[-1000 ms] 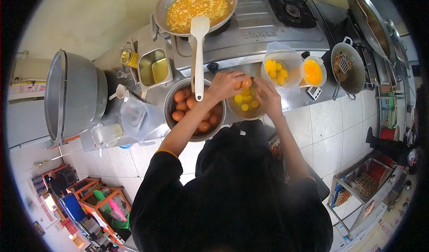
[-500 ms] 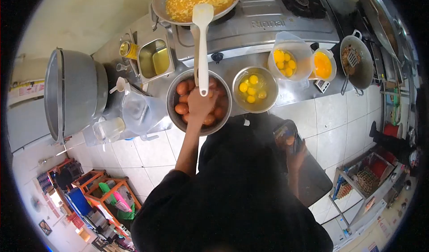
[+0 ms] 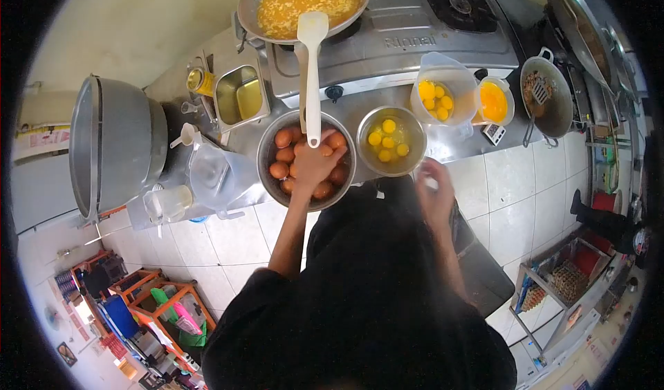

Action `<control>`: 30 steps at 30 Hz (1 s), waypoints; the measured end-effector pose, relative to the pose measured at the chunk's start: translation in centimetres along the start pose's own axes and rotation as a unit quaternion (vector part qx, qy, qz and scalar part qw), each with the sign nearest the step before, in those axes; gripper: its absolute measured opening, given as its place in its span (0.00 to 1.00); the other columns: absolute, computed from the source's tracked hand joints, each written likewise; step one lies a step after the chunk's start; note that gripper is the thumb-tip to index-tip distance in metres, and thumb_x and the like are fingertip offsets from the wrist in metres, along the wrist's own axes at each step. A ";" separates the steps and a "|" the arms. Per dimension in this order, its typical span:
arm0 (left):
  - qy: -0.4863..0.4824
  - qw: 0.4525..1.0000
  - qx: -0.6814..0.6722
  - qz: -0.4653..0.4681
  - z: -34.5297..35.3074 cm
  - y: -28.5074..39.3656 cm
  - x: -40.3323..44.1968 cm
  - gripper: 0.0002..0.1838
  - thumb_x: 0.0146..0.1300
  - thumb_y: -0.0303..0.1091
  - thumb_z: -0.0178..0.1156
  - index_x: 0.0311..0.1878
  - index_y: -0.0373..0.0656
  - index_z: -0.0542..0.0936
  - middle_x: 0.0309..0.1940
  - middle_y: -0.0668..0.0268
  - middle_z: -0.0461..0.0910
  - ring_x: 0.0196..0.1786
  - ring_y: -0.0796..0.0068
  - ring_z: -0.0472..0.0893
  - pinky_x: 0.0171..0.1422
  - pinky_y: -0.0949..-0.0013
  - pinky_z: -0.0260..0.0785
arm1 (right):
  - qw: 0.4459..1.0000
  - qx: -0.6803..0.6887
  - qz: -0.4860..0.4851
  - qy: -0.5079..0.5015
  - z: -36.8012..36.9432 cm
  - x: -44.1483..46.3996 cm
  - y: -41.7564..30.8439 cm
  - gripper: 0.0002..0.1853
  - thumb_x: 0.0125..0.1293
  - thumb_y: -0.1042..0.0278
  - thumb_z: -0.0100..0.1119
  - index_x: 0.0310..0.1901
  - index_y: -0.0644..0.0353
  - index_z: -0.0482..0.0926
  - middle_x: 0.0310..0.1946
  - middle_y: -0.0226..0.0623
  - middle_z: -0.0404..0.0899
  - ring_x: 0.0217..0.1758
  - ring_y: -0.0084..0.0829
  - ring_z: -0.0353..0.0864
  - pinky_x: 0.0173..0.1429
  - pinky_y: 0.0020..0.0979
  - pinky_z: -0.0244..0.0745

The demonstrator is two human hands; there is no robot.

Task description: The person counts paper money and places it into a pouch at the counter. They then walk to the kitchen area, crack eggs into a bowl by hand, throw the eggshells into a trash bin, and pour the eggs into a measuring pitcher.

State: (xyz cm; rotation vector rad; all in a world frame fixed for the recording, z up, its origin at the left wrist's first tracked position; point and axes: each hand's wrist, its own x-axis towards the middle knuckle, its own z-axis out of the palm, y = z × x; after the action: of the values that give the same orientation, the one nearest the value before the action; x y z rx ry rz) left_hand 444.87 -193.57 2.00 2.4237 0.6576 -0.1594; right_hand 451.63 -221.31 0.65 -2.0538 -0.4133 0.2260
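Note:
My left hand (image 3: 312, 169) reaches into a metal bowl (image 3: 263, 172) of brown eggs (image 3: 283, 138). Its thumb is spread out over the eggs, and some fingertips are hidden behind the pale spatula's handle (image 3: 312, 99). My right hand (image 3: 437, 195) is lifted just right of a smaller metal bowl (image 3: 363, 156), slightly blurred, its bent fingers apart with a pale gap between them. Several cracked egg yolks (image 3: 388, 142) lie in clear egg white in that smaller bowl. Below my right hand is a dark bin-like container (image 3: 484, 262).
On the stove (image 3: 408, 41) a pan (image 3: 242, 10) holds orange liquid with pale bits. Right of the bowls stand a clear jug (image 3: 467, 93) with yolks, a cup (image 3: 494, 103) of beaten egg and a wok (image 3: 561, 99). A plastic pitcher (image 3: 221, 175) and a large pot (image 3: 124, 148) stand left.
My right hand has risen from the dark container toward the smaller bowl. My left hand stays in the egg bowl, its thumb now spread to the right.

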 end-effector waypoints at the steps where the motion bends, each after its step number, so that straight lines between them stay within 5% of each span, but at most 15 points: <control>1: 0.020 0.988 -0.143 -0.062 -0.9 0.1 -0.8 0.25 0.56 0.42 0.70 0.54 0.39 0.82 0.52 0.56 0.83 0.57 0.61 0.81 0.59 0.63 0.74 | 0.997 0.017 -0.060 -0.043 1.1 1.3 -1.8 0.21 0.62 0.77 0.64 0.58 0.60 0.76 0.54 0.40 0.77 0.59 0.32 0.76 0.58 0.32 0.74; 6: -0.012 0.931 -0.361 0.042 -3.7 0.7 -3.0 0.26 0.61 0.43 0.70 0.59 0.39 0.80 0.53 0.60 0.82 0.56 0.73 0.79 0.61 0.69 0.70 | 0.943 0.058 -0.254 -0.204 5.9 6.1 -8.2 0.25 0.58 0.76 0.69 0.59 0.58 0.76 0.58 0.41 0.77 0.62 0.41 0.76 0.64 0.36 0.73; 9: -0.022 0.934 -0.351 0.059 -3.3 1.5 -3.0 0.24 0.68 0.43 0.63 0.62 0.39 0.78 0.54 0.62 0.81 0.55 0.76 0.78 0.61 0.72 0.70 | 0.948 0.091 -0.228 -0.202 6.7 7.3 -7.0 0.27 0.56 0.73 0.72 0.59 0.58 0.76 0.58 0.41 0.77 0.62 0.41 0.76 0.64 0.36 0.73; 11: -0.080 0.786 -0.601 -0.119 -3.2 3.0 -2.8 0.22 0.75 0.43 0.51 0.66 0.41 0.74 0.59 0.62 0.77 0.59 0.75 0.75 0.59 0.72 0.70 | 0.957 0.071 -0.206 -0.192 5.7 7.0 -7.0 0.27 0.56 0.74 0.73 0.58 0.58 0.76 0.59 0.41 0.77 0.60 0.39 0.78 0.63 0.35 0.74; 13: 0.000 0.845 -0.533 0.047 1.5 0.9 -1.4 0.23 0.79 0.42 0.40 0.69 0.42 0.68 0.64 0.61 0.71 0.63 0.74 0.71 0.59 0.72 0.70 | 0.973 0.063 -0.216 -0.045 5.3 6.6 -6.5 0.27 0.57 0.76 0.72 0.58 0.61 0.75 0.58 0.43 0.77 0.58 0.36 0.80 0.61 0.34 0.75; 15: 0.043 0.730 -0.682 -0.008 3.0 3.3 -0.3 0.23 0.80 0.41 0.38 0.71 0.42 0.64 0.65 0.61 0.69 0.66 0.72 0.69 0.65 0.70 0.66 | 0.976 0.065 -0.205 0.006 5.6 5.6 -5.8 0.27 0.57 0.77 0.71 0.59 0.63 0.73 0.57 0.44 0.77 0.57 0.35 0.79 0.61 0.33 0.75; 16: 0.063 0.671 -0.737 0.054 4.0 4.4 0.2 0.24 0.79 0.41 0.37 0.72 0.42 0.62 0.64 0.61 0.69 0.67 0.70 0.68 0.72 0.68 0.60 | 0.978 0.069 -0.189 0.059 5.8 5.3 -5.3 0.28 0.57 0.78 0.71 0.59 0.65 0.72 0.56 0.44 0.77 0.57 0.33 0.79 0.60 0.32 0.74; 20: 0.002 0.644 -0.756 0.117 4.5 6.2 1.4 0.25 0.78 0.41 0.38 0.74 0.43 0.61 0.68 0.61 0.66 0.72 0.69 0.63 0.77 0.67 0.52 | 0.987 0.113 -0.090 0.063 5.2 5.3 -5.3 0.27 0.60 0.78 0.69 0.59 0.66 0.70 0.55 0.43 0.76 0.58 0.32 0.78 0.62 0.32 0.73; 25: -0.054 0.655 -0.746 0.105 5.1 7.7 2.1 0.27 0.74 0.41 0.47 0.73 0.44 0.62 0.67 0.61 0.67 0.72 0.69 0.64 0.76 0.67 0.52 | 0.990 0.096 -0.084 0.058 4.6 5.6 -3.7 0.26 0.63 0.75 0.67 0.61 0.66 0.68 0.57 0.43 0.75 0.59 0.32 0.77 0.64 0.32 0.71; 27: -0.024 0.814 -0.563 0.137 3.9 7.3 2.6 0.26 0.72 0.33 0.53 0.71 0.43 0.63 0.65 0.61 0.68 0.70 0.69 0.65 0.75 0.67 0.55 | 0.979 0.204 -0.018 0.005 4.3 6.5 -3.0 0.26 0.66 0.72 0.65 0.63 0.65 0.66 0.57 0.44 0.74 0.59 0.32 0.77 0.64 0.32 0.72; 30: -0.115 0.790 -0.589 0.122 3.0 6.4 3.5 0.28 0.68 0.28 0.59 0.69 0.42 0.61 0.65 0.60 0.69 0.69 0.69 0.66 0.74 0.66 0.57 | 0.943 0.325 0.038 -0.054 3.2 7.7 -2.6 0.27 0.66 0.73 0.63 0.64 0.61 0.66 0.58 0.44 0.75 0.59 0.32 0.77 0.64 0.31 0.71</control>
State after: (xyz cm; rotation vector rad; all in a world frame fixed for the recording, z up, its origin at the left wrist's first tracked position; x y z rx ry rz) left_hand 451.25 -198.31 2.07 1.2064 0.1819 0.0667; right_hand 457.16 -214.61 1.35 -1.4102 -0.2752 0.4576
